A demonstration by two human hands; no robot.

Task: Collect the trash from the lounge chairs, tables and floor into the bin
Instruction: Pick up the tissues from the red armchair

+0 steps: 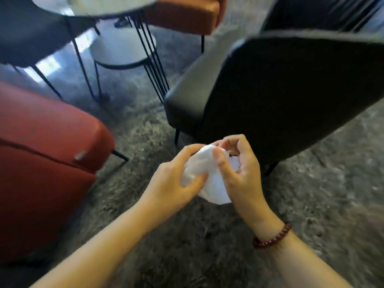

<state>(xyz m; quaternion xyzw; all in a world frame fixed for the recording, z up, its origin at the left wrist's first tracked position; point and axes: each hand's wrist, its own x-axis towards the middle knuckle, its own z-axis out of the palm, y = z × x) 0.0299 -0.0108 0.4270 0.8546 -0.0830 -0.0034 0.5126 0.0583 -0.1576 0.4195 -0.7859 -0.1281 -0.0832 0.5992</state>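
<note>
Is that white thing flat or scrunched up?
Scrunched up: the white wad bulges in folds between the left hand and right hand, both gripping it.

A red chair (pixel 41 152), black chair (pixel 280 96) and wire-legged table (pixel 93 5) stand on grey floor (pixel 311 183).

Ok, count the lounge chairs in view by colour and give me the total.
Red chair: 1
Orange chair: 1
Dark chairs: 3, the nearest black one, one at top left, one at top right, blurred
Total: 5
</note>
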